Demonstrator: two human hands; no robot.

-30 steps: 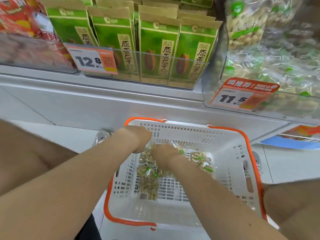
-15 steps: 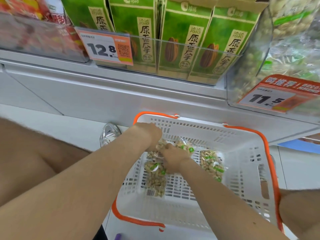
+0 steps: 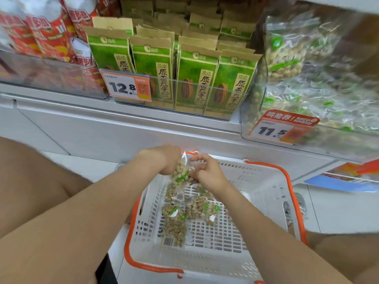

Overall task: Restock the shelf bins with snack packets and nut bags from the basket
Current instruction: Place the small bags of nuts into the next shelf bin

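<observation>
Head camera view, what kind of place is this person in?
Most likely a supermarket snack aisle: clear shelf bins carry price tags, rows of identical green packets stand in one bin, and a white shopping basket with an orange rim holds small nut bags.

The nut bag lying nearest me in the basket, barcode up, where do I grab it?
Probably from above, pinching the near, barcoded end of the nut bag: it lies flat on the basket floor, that end has bare grid around it, other bags crowd its far end.
</observation>
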